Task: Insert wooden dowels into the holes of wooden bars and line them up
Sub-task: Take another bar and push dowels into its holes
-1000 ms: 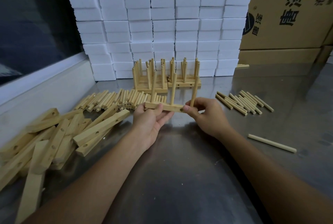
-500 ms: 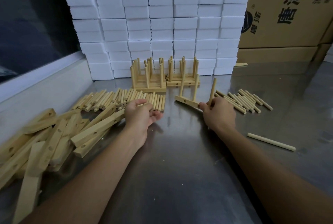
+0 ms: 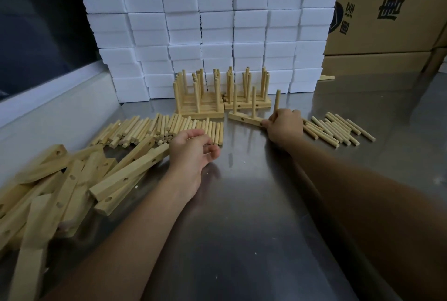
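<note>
My right hand (image 3: 285, 127) grips the right end of a wooden bar (image 3: 244, 119) with three dowels standing in it. The bar rests on the steel table, just in front of the finished bars with upright dowels (image 3: 200, 107) lined up at the back. My left hand (image 3: 193, 149) hovers palm up with loosely curled fingers and holds nothing, at the near edge of a heap of loose dowels (image 3: 150, 128). A pile of drilled bars without dowels (image 3: 72, 179) lies at the left.
A second batch of dowels (image 3: 336, 128) lies right of my right hand. Stacked white foam blocks (image 3: 205, 22) form a wall behind the finished bars. Cardboard boxes (image 3: 387, 10) stand at the back right. A raised ledge (image 3: 55, 112) borders the steel table (image 3: 254, 228) on the left.
My left hand let go of the bar and drew back toward the loose dowels. My right hand carried the bar with three dowels back and right, down onto the table by the finished row.
</note>
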`<state>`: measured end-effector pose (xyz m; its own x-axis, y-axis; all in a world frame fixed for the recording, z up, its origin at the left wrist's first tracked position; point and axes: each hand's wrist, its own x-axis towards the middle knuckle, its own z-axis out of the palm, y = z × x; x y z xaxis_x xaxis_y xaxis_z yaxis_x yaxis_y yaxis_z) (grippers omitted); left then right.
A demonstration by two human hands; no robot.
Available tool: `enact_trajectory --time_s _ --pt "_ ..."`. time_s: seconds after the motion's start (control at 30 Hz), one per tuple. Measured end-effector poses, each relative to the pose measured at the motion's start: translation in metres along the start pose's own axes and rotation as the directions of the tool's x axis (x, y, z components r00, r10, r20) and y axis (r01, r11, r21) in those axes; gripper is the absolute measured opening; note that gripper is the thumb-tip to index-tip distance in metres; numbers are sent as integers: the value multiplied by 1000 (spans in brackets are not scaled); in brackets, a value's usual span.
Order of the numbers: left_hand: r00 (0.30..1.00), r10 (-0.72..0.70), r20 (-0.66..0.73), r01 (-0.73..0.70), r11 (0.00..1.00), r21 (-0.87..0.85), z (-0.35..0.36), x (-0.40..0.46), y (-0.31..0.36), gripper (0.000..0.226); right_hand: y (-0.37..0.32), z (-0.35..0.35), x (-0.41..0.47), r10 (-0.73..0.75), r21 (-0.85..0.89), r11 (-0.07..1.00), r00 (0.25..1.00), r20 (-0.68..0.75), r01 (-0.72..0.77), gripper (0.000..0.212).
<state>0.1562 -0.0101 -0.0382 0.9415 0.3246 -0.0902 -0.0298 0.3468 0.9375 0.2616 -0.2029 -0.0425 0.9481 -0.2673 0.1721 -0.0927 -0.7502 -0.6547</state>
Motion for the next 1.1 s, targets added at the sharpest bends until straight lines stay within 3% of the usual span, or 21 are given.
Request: enact_trajectory --time_s 0.23,0.4,0.6,0.77,0.93,1.1 --pt "999 52 9 -52 999 17 0 0 -3 17 -8 14 39 30 127 992 996 -78 -20 30" --pt "997 80 16 -81 995 60 1 0 -5 14 -14 22 63 108 190 978 987 -121 -84 50" --pt "997 75 11 -76 995 67 1 0 -5 13 -14 30 74 124 178 979 983 -132 -99 38" --pt "997 76 7 -76 995 66 1 0 -4 13 -17 34 70 135 84 989 973 -186 -121 33" --pt "997 80 8 -81 994 75 2 -1 -4 12 -17 36 54 -56 -118 992 995 -82 46 23" --pt "996 84 14 -85 990 110 2 -4 -3 13 -19 37 26 -204 -313 932 978 -34 183 29"
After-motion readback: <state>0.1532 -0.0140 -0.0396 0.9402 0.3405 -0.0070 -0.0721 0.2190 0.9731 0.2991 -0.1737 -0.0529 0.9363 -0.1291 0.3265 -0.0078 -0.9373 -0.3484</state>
